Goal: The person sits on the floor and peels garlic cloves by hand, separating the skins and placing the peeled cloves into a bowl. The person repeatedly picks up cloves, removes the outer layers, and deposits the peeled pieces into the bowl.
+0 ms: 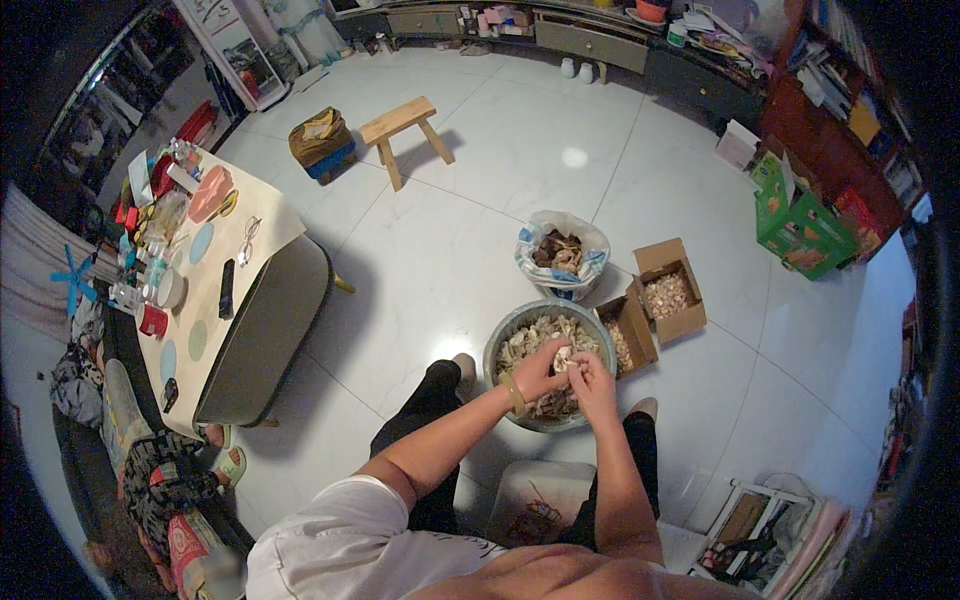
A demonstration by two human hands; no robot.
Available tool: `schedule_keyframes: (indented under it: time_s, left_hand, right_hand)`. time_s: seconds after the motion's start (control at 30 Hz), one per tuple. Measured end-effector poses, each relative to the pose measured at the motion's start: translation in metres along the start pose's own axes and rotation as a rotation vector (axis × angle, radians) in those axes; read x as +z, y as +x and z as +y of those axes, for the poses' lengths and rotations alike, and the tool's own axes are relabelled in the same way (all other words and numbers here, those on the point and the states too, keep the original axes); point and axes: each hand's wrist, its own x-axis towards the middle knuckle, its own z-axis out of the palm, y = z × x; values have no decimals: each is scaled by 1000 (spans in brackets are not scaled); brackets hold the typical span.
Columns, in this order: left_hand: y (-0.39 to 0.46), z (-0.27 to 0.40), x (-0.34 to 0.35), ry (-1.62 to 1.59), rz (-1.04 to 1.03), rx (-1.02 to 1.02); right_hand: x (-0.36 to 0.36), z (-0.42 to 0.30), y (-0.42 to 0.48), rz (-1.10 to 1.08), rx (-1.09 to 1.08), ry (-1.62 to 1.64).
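Observation:
My left hand (536,373) holds a whitish garlic bulb (562,360) above a large round basin (491,352) on the floor. Fingers of my right hand (592,379) pinch the same bulb from the right side. Papery garlic skins (536,334) fill the basin beneath both hands. Just right of the basin stand two cardboard boxes, a nearer one (637,337) and a farther one (679,322), both with pale garlic cloves inside. Behind the basin a white plastic bag (529,259) stands with its mouth spread, brown and tan pieces in it.
A cluttered table (289,330) is at left, with a person (169,480) beside it. Farther back stand a wooden stool (397,124) and a brown-and-blue container (322,146). A green carton (802,225) lies at right, and a white plastic stool (510,487) is between my legs.

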Motion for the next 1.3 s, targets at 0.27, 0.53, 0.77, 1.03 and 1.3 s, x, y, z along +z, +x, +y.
schedule_keyframes:
  time_s: [0.27,0.53,0.77,1.03,1.3]
  left_hand:
    - [5,13,-8,-21,-187,-120]
    - [2,-3,2,104,-45,160]
    - [2,17,-10,-566,-279,-406]
    - [9,33,-18,-761,-345,-351]
    - [12,40,-22,-734,-200,-291]
  right_hand:
    - [-7,8,0,-74,47,-4]
    - [-7,8,2,-1,-215,-367]
    - [-9,-7,-5,2,-129,-429]
    - [-7,4,0,79,-20,27]
    - [-16,-9,5,-53,363,836]
